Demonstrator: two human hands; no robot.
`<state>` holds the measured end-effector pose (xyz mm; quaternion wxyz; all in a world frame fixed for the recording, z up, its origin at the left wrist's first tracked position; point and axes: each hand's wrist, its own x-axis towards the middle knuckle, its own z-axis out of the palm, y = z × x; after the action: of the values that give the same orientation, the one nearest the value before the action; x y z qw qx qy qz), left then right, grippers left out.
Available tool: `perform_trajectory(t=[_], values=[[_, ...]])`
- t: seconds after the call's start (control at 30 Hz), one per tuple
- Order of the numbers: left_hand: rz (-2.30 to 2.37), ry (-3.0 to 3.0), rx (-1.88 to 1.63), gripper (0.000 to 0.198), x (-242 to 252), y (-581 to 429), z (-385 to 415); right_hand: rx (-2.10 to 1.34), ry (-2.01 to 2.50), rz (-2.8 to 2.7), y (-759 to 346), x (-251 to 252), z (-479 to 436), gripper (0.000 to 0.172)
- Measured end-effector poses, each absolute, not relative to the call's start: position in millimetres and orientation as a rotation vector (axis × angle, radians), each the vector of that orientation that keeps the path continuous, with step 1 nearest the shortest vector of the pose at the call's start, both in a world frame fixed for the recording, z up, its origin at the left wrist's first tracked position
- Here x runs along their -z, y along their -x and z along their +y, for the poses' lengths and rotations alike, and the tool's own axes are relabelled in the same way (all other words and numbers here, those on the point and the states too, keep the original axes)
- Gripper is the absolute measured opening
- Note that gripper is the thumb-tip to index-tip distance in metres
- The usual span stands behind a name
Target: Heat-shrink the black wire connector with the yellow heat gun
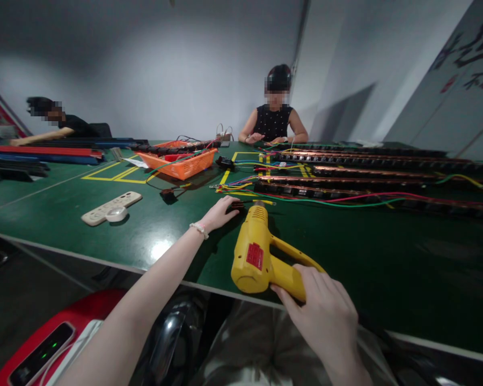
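My right hand (320, 308) is wrapped round the handle of a yellow heat gun (249, 249) with a red label. The gun's metal nozzle points away from me, toward a thin wire with yellow sleeving (268, 202). Just left of the nozzle, my left hand (220, 213) holds a small dark part (237, 205) between thumb and fingers, low over the green table (177, 214). That part's exact kind is too small to make out. Beyond both hands lie bundled coloured wires (237, 186) that lead to long dark strips with copper-coloured bars (314, 187).
An orange basket (185, 166) with dark parts stands at the back left. A white power strip (112, 208) lies on the left, and a small black connector (169, 196) lies nearer the middle. One person (273, 120) sits opposite; another person (74, 126) leans over the far left.
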<state>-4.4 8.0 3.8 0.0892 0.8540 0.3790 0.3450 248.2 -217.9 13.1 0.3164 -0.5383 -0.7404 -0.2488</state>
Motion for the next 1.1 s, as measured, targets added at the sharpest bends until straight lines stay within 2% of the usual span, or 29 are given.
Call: perform_trajectory(t=[0.4, 0.7, 1.1], values=[[1.145, -2.52, -1.007, 0.036, -7, 4, 6, 0.948, 1.525, -1.87, -278, -14, -222, 0.043], [1.15, -2.515, -1.011, 0.036, -7, 2, 7, 0.883, 1.554, -1.85, -260, -13, -225, 0.044], [1.002, -2.428, -1.133, 0.033, 0, 5, 17, 0.574, 1.339, -1.914, -204, -7, -221, 0.041]])
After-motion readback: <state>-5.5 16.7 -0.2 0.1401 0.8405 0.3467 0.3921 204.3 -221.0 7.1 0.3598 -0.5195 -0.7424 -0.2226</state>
